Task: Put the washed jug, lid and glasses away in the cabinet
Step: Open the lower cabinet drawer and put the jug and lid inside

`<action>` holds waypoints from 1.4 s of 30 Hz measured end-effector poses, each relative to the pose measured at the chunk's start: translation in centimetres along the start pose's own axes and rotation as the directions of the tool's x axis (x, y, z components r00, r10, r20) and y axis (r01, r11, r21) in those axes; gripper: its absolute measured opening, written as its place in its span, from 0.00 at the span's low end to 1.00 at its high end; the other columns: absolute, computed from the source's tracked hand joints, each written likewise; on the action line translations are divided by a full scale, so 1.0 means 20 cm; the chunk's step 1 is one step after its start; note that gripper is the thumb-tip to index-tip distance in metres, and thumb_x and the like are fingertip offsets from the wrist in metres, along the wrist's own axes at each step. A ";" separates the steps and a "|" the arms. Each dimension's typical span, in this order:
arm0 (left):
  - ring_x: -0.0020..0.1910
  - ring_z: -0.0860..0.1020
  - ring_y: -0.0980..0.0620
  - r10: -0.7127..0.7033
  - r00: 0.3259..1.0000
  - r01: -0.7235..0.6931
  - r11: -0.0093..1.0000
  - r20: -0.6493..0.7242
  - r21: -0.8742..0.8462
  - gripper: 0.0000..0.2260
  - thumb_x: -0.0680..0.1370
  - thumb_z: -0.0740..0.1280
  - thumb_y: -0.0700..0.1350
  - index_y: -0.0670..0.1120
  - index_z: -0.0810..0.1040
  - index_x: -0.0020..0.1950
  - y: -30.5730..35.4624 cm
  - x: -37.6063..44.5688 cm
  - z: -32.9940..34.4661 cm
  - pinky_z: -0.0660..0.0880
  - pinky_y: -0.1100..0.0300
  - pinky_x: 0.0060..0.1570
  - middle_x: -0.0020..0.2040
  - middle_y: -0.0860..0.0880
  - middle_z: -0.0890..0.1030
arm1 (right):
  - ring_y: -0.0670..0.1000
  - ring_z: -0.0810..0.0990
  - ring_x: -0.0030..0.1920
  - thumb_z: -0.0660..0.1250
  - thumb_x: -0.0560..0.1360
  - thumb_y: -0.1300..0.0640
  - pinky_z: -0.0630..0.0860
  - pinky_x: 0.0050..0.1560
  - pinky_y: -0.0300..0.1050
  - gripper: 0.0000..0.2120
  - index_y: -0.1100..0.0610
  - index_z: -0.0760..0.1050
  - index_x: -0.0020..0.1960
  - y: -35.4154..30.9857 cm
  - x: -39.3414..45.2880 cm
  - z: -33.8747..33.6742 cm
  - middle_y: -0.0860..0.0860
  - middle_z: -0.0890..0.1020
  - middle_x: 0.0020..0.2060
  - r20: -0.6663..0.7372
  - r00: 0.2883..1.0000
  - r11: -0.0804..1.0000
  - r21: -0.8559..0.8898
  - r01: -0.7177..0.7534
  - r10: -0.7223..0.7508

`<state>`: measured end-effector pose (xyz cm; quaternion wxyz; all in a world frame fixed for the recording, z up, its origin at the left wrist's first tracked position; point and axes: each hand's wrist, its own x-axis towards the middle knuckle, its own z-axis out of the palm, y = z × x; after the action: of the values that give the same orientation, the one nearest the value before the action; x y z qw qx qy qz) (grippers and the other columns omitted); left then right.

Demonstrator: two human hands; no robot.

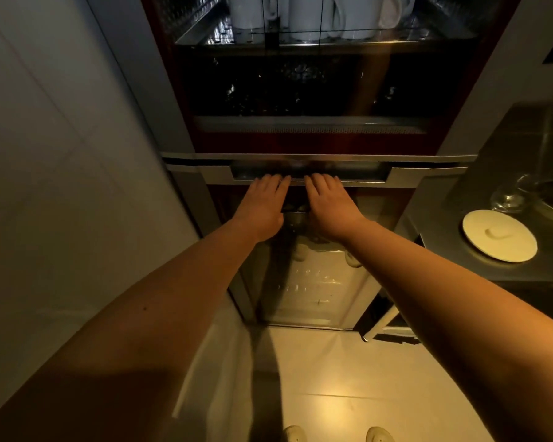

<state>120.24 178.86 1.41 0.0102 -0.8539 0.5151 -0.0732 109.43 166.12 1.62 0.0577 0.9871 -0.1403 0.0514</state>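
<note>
- Left hand point(264, 207) and right hand point(328, 207): both lie palm-down, side by side, fingers extended, with the fingertips resting at the recessed handle point(310, 173) of the lower cabinet door point(313, 282). Grip state: released on both; the fingers are straight and press rather than curl, and neither hand carries anything.
- Judged purpose: two hands set at the handle's centre would load the door evenly. Whether the door is being pulled out or pushed home cannot be determined.
- Task items: the lid point(500, 235), a pale disc with a small raised knob, lies flat on the dark surface point(492, 173) at right, near that surface's front-left corner. Clear glassware point(508, 199) stands just behind the lid; individual glasses and the jug cannot be separated at this frame edge. All of it is well apart from both hands.
- Upper cabinet: behind a glass front, white mugs point(304, 17) occupy the top shelf; the compartment below them is too dark to read.
- Clearance: a plain wall point(61, 186) bounds the cabinet's left side closely. The surface's left edge stands just beside the cabinet's right side. Open floor point(332, 378) lies in front, leaving room for the door to swing, judged adequate.
- Judged progress: nothing is yet stored.
</note>
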 end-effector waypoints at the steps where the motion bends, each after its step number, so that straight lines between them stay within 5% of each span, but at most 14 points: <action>1: 0.74 0.54 0.43 -0.006 1.000 0.006 1.000 -0.003 -0.003 0.33 0.77 0.63 0.48 0.44 0.49 0.76 0.01 0.00 0.01 0.48 0.49 0.74 0.74 0.42 0.57 | 0.60 0.55 0.73 0.63 0.75 0.52 0.50 0.74 0.57 0.37 0.62 0.48 0.76 0.00 0.00 0.00 0.59 0.58 0.73 0.016 1.000 1.000 -0.015 0.003 -0.002; 13: 0.74 0.51 0.42 -0.041 0.998 0.038 0.997 -0.039 -0.069 0.31 0.79 0.60 0.50 0.46 0.48 0.76 0.04 0.01 0.04 0.46 0.47 0.74 0.75 0.41 0.55 | 0.57 0.67 0.63 0.70 0.70 0.61 0.62 0.69 0.51 0.30 0.60 0.62 0.68 -0.03 0.05 0.00 0.57 0.70 0.62 -0.101 0.981 0.977 0.157 -0.146 0.163; 20: 0.75 0.49 0.43 -0.056 0.996 0.049 0.994 -0.065 -0.101 0.32 0.79 0.60 0.51 0.47 0.46 0.77 0.10 -0.11 0.05 0.42 0.50 0.73 0.76 0.42 0.53 | 0.57 0.66 0.65 0.70 0.70 0.62 0.58 0.72 0.51 0.29 0.60 0.64 0.68 -0.07 -0.04 0.04 0.57 0.70 0.62 -0.177 0.965 0.966 0.205 -0.157 0.195; 25: 0.75 0.45 0.45 -0.074 0.994 0.067 0.994 -0.079 -0.092 0.33 0.80 0.58 0.53 0.48 0.40 0.76 0.24 -0.31 0.08 0.35 0.53 0.70 0.77 0.44 0.49 | 0.56 0.68 0.65 0.66 0.73 0.65 0.53 0.74 0.54 0.20 0.59 0.69 0.64 -0.05 -0.25 0.11 0.55 0.73 0.60 -0.299 0.946 0.955 0.294 -0.034 0.126; 31: 0.74 0.35 0.48 -0.036 0.997 0.035 0.999 -0.066 -0.017 0.32 0.80 0.52 0.56 0.46 0.37 0.75 0.36 -0.43 0.00 0.36 0.52 0.72 0.77 0.46 0.40 | 0.54 0.64 0.69 0.62 0.77 0.54 0.65 0.67 0.49 0.21 0.57 0.65 0.68 0.00 -0.41 0.04 0.55 0.67 0.67 -0.346 0.932 0.913 0.405 0.048 0.105; 37: 0.73 0.35 0.50 0.028 0.999 -0.028 1.000 -0.043 0.004 0.31 0.81 0.53 0.54 0.46 0.39 0.75 0.37 -0.41 -0.17 0.34 0.54 0.69 0.77 0.46 0.40 | 0.53 0.46 0.76 0.57 0.80 0.53 0.47 0.75 0.50 0.29 0.56 0.49 0.77 0.03 -0.47 -0.06 0.55 0.52 0.76 -0.236 0.969 0.947 0.320 0.003 0.077; 42: 0.75 0.42 0.51 0.085 0.996 -0.085 0.992 0.005 -0.096 0.30 0.81 0.54 0.52 0.45 0.43 0.76 0.39 -0.41 -0.22 0.38 0.59 0.69 0.77 0.47 0.44 | 0.52 0.48 0.76 0.59 0.78 0.55 0.47 0.74 0.49 0.29 0.55 0.52 0.76 0.08 -0.54 -0.07 0.54 0.55 0.76 -0.232 0.972 0.961 0.273 0.036 0.029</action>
<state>108.93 182.67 4.11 -0.0251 -0.8311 0.5538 -0.0442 98.57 167.61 1.81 -0.0640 0.9727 -0.1223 0.1864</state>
